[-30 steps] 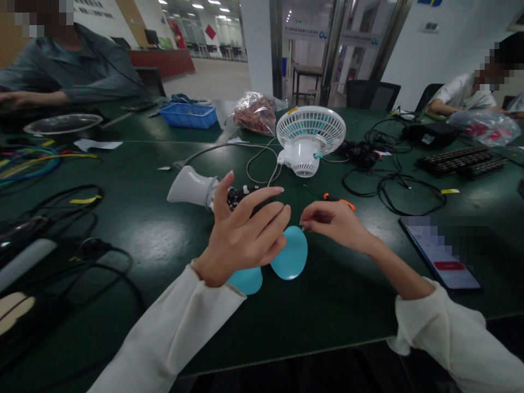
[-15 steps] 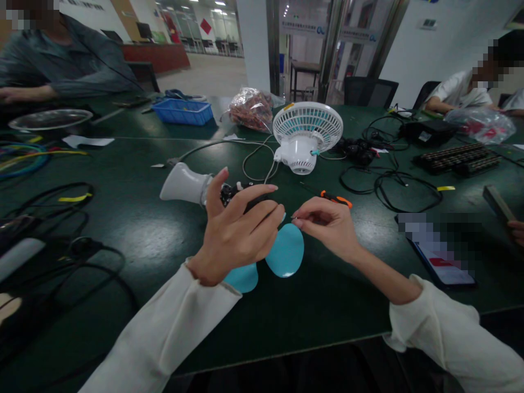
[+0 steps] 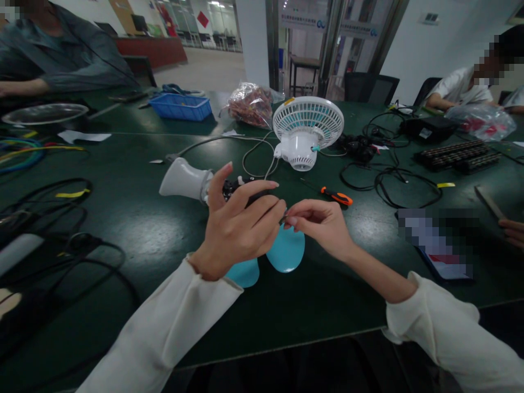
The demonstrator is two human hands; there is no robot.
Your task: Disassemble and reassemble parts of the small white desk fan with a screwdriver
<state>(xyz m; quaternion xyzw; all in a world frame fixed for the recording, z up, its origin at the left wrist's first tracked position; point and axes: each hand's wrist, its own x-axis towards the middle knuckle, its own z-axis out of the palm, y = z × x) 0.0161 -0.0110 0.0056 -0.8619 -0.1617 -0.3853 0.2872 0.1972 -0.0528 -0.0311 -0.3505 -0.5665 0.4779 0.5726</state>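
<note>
Pinching a tiny thing [image 3: 283, 218] between thumb and finger of the right hand [image 3: 321, 224], just beside the curled fingertips of the left hand [image 3: 241, 232] (too small to tell just what). On the left, sticking out thumb and pointing finger, with the rest bent in; cannot tell if gripping anything in there. Just below the right fingertips, close by the left hand's edge too, a light blue petal [image 3: 287, 252]. Longest from those right tips down toward the body, so top end nearest the right hand; cannot tell if touching. Close under the left wrist, another blue petal [image 3: 248, 274], partly hidden. Past the left thumb, lying sideways with wide end away, a white fan stand [image 3: 184, 179]. Beyond both hands, a white fan head [image 3: 301, 147]. Just past the right knuckles, an orange and black screwdriver [image 3: 338, 196].
</note>
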